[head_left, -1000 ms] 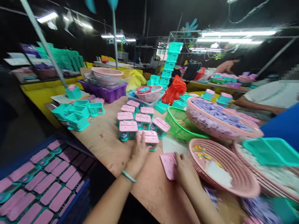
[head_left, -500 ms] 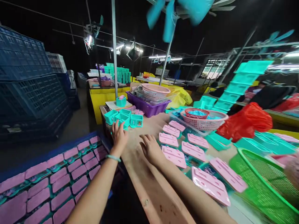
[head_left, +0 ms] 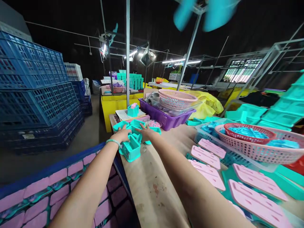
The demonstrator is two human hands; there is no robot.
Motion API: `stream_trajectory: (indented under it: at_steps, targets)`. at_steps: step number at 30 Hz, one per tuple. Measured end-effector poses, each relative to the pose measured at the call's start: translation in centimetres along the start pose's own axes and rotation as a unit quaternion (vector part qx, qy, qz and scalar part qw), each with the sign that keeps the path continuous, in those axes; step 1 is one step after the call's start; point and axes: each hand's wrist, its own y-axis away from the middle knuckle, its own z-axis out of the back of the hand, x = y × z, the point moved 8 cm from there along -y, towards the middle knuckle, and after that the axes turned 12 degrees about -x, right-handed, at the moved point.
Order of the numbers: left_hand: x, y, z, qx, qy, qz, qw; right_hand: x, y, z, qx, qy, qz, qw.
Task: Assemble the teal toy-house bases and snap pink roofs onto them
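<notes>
A cluster of small teal plastic boxes stands at the table's left edge. My left hand [head_left: 121, 135], a pale band at its wrist, reaches over them with fingers apart, touching the rear left boxes. The nearest teal box [head_left: 131, 149] sits just in front of that hand, its open top facing up. My right hand [head_left: 145, 133] lies over the right side of the cluster, fingers stretched forward onto the middle teal box [head_left: 137, 123]. Its fingertips are partly hidden among the boxes. Another teal box [head_left: 155, 129] shows beyond the right hand.
Boxes with pink lids [head_left: 258, 183] stand on the right of the table [head_left: 154, 177]. Behind them is a pink basket [head_left: 223, 134] with a red basket [head_left: 249, 131] inside. A purple bin [head_left: 169, 122] stands farther back. Lower left, a blue crate [head_left: 14, 190] holds pink-lidded boxes.
Both hands have moved forward to the teal boxes; the right hand has come over from bare table. One teal box now sits nearer to me. The view has turned right and closer.
</notes>
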Motion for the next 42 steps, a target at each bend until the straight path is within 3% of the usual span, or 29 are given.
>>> stream_trajectory:
  at_steps: [6,12,15,19,22,24,26,28,30,32,34,36,42]
  targets:
    - [-2.0,1.8,0.8,-0.067,-0.029,0.012,0.997,0.7,2.0,-0.6,-0.063,0.012,0.021,0.998]
    - [-3.2,8.1,3.1,-0.118,-0.04,-0.008,0.992,3.2,7.8,0.8,-0.102,0.026,0.024,0.994]
    - [-3.4,11.4,6.3,-0.154,-0.049,-0.023,0.987,5.0,10.4,4.0,-0.128,0.032,0.03,0.991]
    - [-4.9,16.0,13.0,-0.203,-0.054,-0.055,0.976,7.3,15.5,11.1,-0.175,0.035,0.018,0.984]
    - [-8.5,20.3,17.8,-0.263,-0.02,-0.116,0.958,7.4,22.0,16.0,-0.201,0.038,-0.03,0.978]
    - [-11.6,23.8,18.8,-0.264,0.008,-0.153,0.952,7.2,28.3,17.6,-0.221,0.054,-0.061,0.972]
    - [-14.5,28.0,17.4,-0.224,0.024,-0.189,0.956,7.9,35.7,17.1,-0.229,0.071,-0.085,0.967]
    - [-17.1,33.0,14.2,-0.153,0.038,-0.234,0.959,9.2,43.4,14.4,-0.22,0.071,-0.132,0.964]
    - [-19.4,38.0,10.4,-0.095,0.07,-0.295,0.948,10.0,50.2,9.9,-0.194,0.053,-0.199,0.959]
    - [-21.4,41.8,6.7,-0.043,0.075,-0.345,0.934,9.7,54.9,5.0,-0.162,0.028,-0.263,0.951]
    - [-22.8,43.5,4.5,-0.032,0.075,-0.355,0.931,8.8,57.1,1.5,-0.135,0.022,-0.289,0.947]
    - [-23.9,43.8,3.6,-0.037,0.075,-0.347,0.934,7.6,57.5,0.4,-0.132,0.025,-0.305,0.943]
    - [-27.1,41.2,2.7,-0.044,0.093,-0.302,0.948,2.8,56.4,2.5,-0.137,0.004,-0.318,0.938]
